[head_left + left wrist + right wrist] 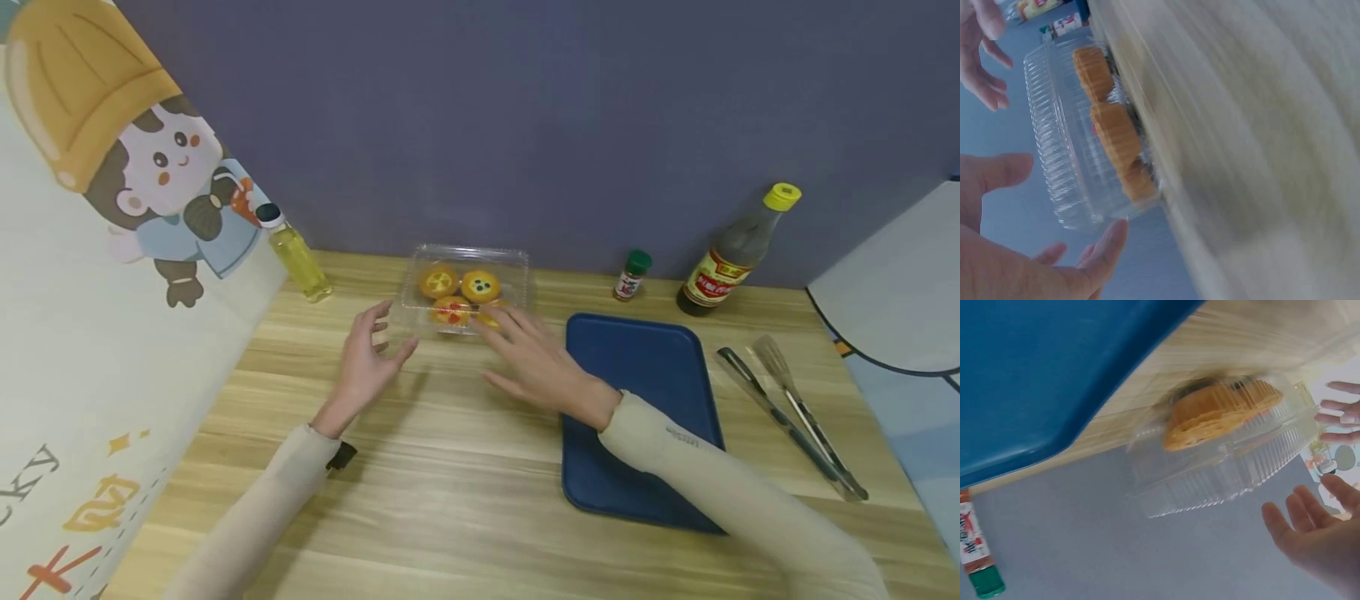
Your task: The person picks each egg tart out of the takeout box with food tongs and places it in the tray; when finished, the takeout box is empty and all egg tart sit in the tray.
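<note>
A clear plastic clamshell box (513, 271) stands against the back wall, its lid down over several small tarts (481, 287) with fruit-like toppings. My left hand (365, 357) is just off the box's left front corner, fingers spread and thumb apart, holding nothing. From the right, my right hand (534, 360) reaches toward the box; its fingertips overlap the front right corner in the head view. In the left wrist view, the tarts (1116, 134) show orange fluted sides through the ribbed box wall (1054, 144). The right wrist view shows a gap between the right hand (1325, 537) and the box (1210, 481).
A blue tray (637, 492) lies beneath the right forearm. Metal tongs (795, 417) are right of it. A dark sauce bottle (716, 271) and a green-capped spice jar (630, 277) stand by the back wall. An oil bottle (302, 260) stands at the left.
</note>
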